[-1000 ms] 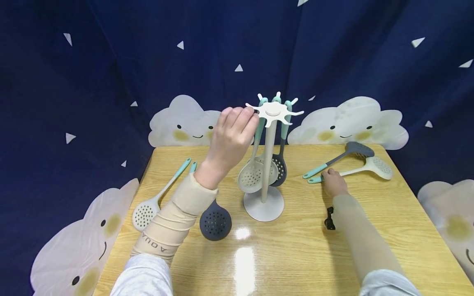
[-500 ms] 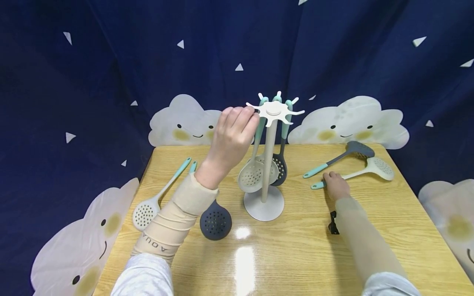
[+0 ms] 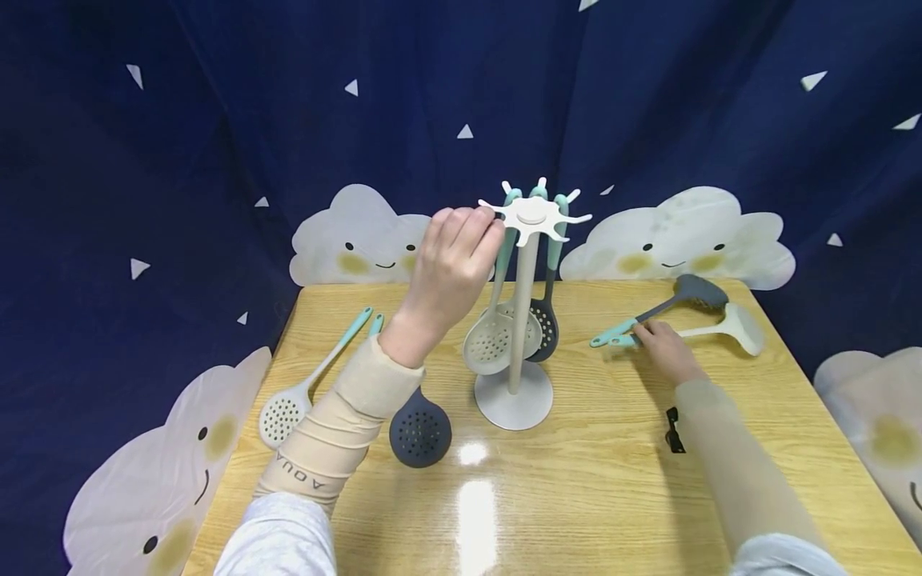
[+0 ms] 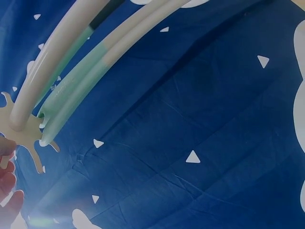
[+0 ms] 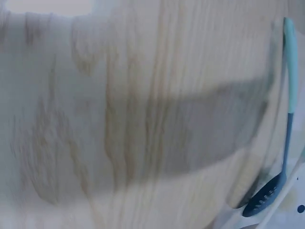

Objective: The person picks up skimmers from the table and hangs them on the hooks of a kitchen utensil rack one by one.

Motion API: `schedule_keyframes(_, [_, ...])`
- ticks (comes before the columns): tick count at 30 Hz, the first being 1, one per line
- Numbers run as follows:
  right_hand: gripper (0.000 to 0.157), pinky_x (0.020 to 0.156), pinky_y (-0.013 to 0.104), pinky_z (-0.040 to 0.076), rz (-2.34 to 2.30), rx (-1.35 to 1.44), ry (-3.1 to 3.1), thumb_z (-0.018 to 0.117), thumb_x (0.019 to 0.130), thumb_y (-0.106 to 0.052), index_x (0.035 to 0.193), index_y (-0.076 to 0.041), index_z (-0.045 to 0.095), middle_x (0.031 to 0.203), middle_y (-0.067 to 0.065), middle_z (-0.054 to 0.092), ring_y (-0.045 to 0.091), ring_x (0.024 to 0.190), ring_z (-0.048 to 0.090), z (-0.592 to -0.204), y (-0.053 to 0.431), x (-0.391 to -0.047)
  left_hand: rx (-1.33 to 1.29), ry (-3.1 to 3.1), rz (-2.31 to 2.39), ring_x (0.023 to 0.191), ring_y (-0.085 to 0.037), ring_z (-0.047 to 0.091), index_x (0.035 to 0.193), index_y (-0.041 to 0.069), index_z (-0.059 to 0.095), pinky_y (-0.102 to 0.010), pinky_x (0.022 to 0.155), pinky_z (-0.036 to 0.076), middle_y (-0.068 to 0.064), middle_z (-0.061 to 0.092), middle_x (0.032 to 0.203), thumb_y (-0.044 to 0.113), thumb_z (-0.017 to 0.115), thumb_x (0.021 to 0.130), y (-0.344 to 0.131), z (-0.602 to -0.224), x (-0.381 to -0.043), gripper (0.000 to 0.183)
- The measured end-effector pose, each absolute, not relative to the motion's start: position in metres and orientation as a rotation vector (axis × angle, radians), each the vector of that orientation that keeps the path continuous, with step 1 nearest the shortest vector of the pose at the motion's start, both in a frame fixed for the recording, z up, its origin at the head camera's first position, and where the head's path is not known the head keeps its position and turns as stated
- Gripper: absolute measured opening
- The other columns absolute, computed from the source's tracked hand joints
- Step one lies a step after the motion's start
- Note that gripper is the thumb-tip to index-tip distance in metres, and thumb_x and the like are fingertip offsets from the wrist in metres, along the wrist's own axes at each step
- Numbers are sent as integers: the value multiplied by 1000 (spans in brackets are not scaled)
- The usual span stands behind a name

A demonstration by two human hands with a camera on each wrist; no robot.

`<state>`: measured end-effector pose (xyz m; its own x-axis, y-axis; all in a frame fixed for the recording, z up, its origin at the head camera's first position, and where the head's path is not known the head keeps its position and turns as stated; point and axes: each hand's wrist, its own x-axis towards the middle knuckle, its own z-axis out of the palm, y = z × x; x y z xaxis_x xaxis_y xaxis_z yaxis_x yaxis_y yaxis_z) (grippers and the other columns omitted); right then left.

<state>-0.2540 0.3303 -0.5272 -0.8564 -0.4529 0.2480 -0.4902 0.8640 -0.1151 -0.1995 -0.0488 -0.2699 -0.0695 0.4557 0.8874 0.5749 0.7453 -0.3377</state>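
1. Head view: left hand [image 3: 455, 260] pinches one arm of the white rack [image 3: 514, 408].
2. Right hand [image 3: 670, 352] grips the pale utensil [image 3: 743, 328] by its handle, near the dark utensil [image 3: 700, 290] on the table's [image 3: 576, 496] right.

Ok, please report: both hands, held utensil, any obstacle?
Left hand pinching white utensil rack. Right hand holding white skimmer. Possibly in way: dark slotted turner alongside.
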Motion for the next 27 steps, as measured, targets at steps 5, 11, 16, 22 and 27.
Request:
schedule_keyframes(5, [47,66,44,41,304,752,-2737,60,74,19,114,-1,47,97,18,47,32,82,48,-512,333,-258,-813,-1708,-98,82,-24,52,87,1,61,-32,75,42,-10,58,90,-2,53,87,-49,-269,-199,9])
schedule_keyframes(11, [45,66,46,40,289,634,-2705,52,77,22,115,-2,43,99,20,44,36,85,46,-494,332,-260,-806,-1706,-96,82,-24,52,86,1,61,-32,75,42,-10,58,90,-2,53,87,-49,-270,-198,8])
schedule_keyframes(16, [32,67,48,39,334,499,-2620,50,84,14,112,0,41,99,23,42,39,85,43,-474,321,-260,-804,-1708,-96,82,-24,52,86,1,60,-32,75,42,-10,58,90,-2,53,87,-48,-270,-198,8])
schedule_keyframes(22, [27,71,51,40,427,402,-2507,48,90,4,116,5,42,100,25,42,41,86,43,-449,302,-260,-809,-1703,-110,81,-24,51,85,0,60,-33,75,42,-11,57,90,-3,53,86,-48,-270,-199,8])
schedule_keyframes(27, [25,73,52,42,508,362,-2415,48,91,1,115,6,42,100,26,42,41,89,44,-427,282,-257,-807,-1702,-113,81,-25,51,85,0,60,-33,75,42,-10,57,90,-3,53,86,-48,-270,-199,8])
